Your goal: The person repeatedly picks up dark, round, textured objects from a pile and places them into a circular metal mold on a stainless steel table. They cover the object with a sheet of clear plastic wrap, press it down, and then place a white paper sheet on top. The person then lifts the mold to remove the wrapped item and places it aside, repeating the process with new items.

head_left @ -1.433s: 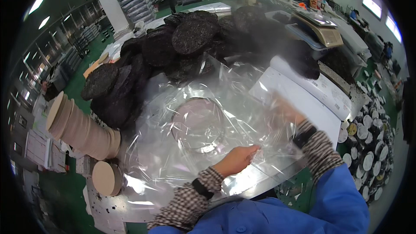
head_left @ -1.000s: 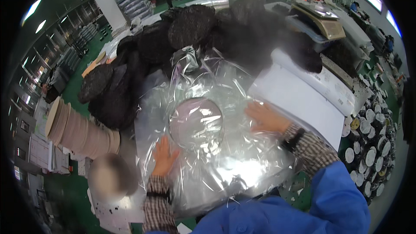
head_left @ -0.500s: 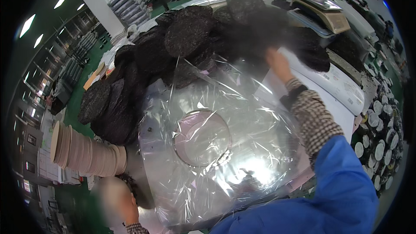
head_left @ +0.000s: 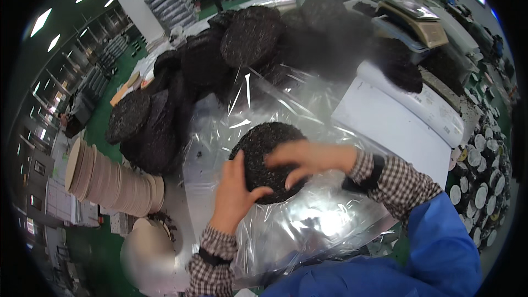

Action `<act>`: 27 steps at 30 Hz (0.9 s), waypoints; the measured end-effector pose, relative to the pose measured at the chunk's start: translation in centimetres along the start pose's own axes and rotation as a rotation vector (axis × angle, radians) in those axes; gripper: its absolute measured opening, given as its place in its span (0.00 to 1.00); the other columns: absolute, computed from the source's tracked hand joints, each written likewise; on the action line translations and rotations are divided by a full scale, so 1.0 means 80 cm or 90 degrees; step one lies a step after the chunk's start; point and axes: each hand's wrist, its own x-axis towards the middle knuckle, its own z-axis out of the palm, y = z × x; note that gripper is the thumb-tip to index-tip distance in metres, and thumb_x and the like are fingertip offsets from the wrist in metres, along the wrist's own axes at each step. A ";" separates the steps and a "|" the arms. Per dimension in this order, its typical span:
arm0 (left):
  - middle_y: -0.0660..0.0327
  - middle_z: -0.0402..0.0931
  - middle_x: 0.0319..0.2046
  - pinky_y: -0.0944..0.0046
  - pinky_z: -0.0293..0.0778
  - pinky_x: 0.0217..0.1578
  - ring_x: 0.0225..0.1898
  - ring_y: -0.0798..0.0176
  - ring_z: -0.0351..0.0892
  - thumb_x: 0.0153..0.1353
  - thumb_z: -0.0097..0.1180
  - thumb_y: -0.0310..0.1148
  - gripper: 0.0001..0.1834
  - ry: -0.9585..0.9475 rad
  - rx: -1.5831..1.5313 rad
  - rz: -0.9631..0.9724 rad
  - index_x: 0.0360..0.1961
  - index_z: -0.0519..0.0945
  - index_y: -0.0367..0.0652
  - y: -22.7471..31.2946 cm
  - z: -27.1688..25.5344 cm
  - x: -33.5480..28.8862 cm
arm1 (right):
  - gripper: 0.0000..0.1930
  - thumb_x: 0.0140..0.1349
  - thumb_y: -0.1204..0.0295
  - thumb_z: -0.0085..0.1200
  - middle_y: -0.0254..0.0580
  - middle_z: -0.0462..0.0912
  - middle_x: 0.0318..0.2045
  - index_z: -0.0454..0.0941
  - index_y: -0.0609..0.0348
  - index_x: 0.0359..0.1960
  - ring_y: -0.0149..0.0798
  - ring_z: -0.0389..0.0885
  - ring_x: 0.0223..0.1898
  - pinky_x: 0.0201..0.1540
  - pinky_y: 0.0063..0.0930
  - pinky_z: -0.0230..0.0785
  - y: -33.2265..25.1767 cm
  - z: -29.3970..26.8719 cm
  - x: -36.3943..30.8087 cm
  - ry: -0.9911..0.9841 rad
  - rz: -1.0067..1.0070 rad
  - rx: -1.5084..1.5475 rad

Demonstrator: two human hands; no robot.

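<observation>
Left hand (head_left: 231, 195): thumb and fingers spread, set against the near-left edge of a dark disc (head_left: 269, 175), not clenched. Right hand (head_left: 308, 157): fingers apart, blurred, reaching over the disc's right part; cannot tell whether it presses or only hovers.

Disc lies between the hands, seemingly flat on crumpled clear film (head_left: 316, 225) that spreads out on every side of it. Step in hand, as I judge it: setting the disc in place on the film. From here the move calls for a light, even touch from both sides, disc kept level, film not dragged; its rim looks crumbly.

Further out, beyond the disc: a heap of similar dark discs (head_left: 250, 36). Right of it, a white sheet (head_left: 396, 126) with a white roll along its far side. Left of it, a leaning stack of pale rounds (head_left: 113, 179) at the side of the worktop (head_left: 176, 203). Far right beyond it, a scale (head_left: 412, 22).
</observation>
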 end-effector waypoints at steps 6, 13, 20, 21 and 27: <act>0.33 0.68 0.49 0.54 0.79 0.45 0.48 0.38 0.78 0.25 0.81 0.53 0.80 -0.417 0.182 0.043 0.67 0.41 0.18 -0.018 0.024 0.100 | 0.45 0.40 0.69 0.68 0.59 0.73 0.45 0.61 0.84 0.59 0.48 0.77 0.42 0.35 0.28 0.77 -0.005 0.061 0.061 -0.004 0.278 -0.443; 0.35 0.68 0.51 0.52 0.80 0.43 0.45 0.39 0.80 0.46 0.73 0.37 0.60 -0.455 0.226 0.064 0.69 0.45 0.25 -0.071 0.091 0.105 | 0.19 0.53 0.70 0.57 0.63 0.75 0.42 0.79 0.80 0.39 0.53 0.78 0.42 0.37 0.38 0.76 0.028 0.102 0.090 -0.136 0.231 -0.360; 0.36 0.66 0.53 0.50 0.79 0.42 0.43 0.38 0.81 0.58 0.58 0.30 0.40 -0.341 0.207 0.047 0.69 0.54 0.32 -0.013 0.096 0.070 | 0.40 0.47 0.63 0.68 0.63 0.74 0.49 0.67 0.83 0.55 0.56 0.79 0.45 0.46 0.40 0.76 0.058 0.080 0.063 -0.229 0.247 -0.302; 0.36 0.66 0.54 0.50 0.78 0.43 0.43 0.38 0.80 0.58 0.59 0.31 0.40 -0.334 0.170 0.042 0.69 0.56 0.33 -0.004 0.092 0.062 | 0.43 0.44 0.60 0.71 0.62 0.74 0.49 0.67 0.81 0.56 0.57 0.79 0.45 0.47 0.41 0.76 0.049 0.068 0.057 -0.281 0.242 -0.265; 0.52 0.80 0.28 0.54 0.75 0.35 0.32 0.51 0.80 0.61 0.60 0.44 0.16 0.085 -0.087 -0.038 0.33 0.82 0.40 -0.044 0.067 0.119 | 0.42 0.39 0.47 0.71 0.55 0.76 0.48 0.76 0.46 0.60 0.52 0.75 0.47 0.44 0.42 0.72 -0.006 0.091 0.001 -0.117 0.162 -0.308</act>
